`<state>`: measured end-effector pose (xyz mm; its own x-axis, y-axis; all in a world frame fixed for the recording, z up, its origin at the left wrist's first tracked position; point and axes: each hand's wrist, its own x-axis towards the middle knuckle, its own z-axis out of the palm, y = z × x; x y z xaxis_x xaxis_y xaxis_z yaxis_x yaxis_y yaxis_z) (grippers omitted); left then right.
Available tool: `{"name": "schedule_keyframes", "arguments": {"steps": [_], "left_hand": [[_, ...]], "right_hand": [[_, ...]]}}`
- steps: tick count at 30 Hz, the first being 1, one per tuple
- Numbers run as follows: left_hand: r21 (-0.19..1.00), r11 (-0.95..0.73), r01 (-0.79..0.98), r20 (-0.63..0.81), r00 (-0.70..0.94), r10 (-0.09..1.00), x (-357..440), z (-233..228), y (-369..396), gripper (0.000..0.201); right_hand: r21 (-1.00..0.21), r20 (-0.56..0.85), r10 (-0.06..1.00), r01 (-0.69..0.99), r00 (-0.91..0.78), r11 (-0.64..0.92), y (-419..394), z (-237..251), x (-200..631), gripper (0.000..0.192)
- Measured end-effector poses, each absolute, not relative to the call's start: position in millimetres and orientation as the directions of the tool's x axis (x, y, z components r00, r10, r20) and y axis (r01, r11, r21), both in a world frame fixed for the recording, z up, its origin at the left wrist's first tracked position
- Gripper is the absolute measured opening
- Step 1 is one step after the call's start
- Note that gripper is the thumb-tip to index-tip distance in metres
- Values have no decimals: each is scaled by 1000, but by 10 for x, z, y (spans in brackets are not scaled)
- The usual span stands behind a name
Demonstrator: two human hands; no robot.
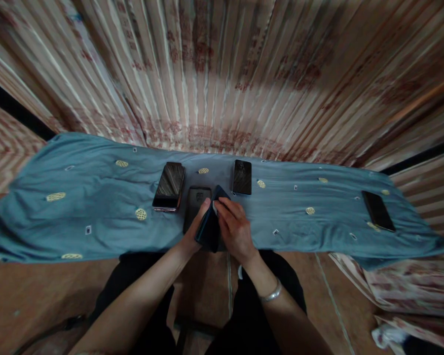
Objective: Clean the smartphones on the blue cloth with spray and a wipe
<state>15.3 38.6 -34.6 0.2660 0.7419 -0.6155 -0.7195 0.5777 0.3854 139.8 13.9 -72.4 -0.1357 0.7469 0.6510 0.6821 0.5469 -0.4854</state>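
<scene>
We sit at the counter under a blue cloth (96,217) where three phones (169,186) lie flat, and our left hand (196,229) and right hand (235,227) both grasp a dark phone case (209,229), tilted on edge above another dark case (195,204).

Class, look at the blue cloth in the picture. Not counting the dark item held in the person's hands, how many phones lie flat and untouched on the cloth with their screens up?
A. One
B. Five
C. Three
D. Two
C. One phone lies left of the hands, a second phone just beyond them, and a third phone far to the right; the dark case beside the hands shows its back, not a screen.
</scene>
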Motion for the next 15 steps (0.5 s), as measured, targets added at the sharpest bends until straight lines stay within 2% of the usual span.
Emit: {"name": "schedule_keyframes", "arguments": {"steps": [4,8,13,15], "left_hand": [[361,521,-773,-629,210,749,156,-283,409,33],[406,502,-764,-599,193,777,54,-466,473,24],[649,395,-650,-516,5,856,-47,-706,432,11],[713,372,-594,-478,-24,878,-70,-768,392,9]], "right_hand": [[-504,643,756,675,-122,538,174,-741,1359,44],[-501,665,732,638,-149,585,141,-733,1264,46],[-503,661,743,672,-107,543,197,-754,1258,42],[-511,651,755,692,-75,509,238,-773,1281,40]]}}
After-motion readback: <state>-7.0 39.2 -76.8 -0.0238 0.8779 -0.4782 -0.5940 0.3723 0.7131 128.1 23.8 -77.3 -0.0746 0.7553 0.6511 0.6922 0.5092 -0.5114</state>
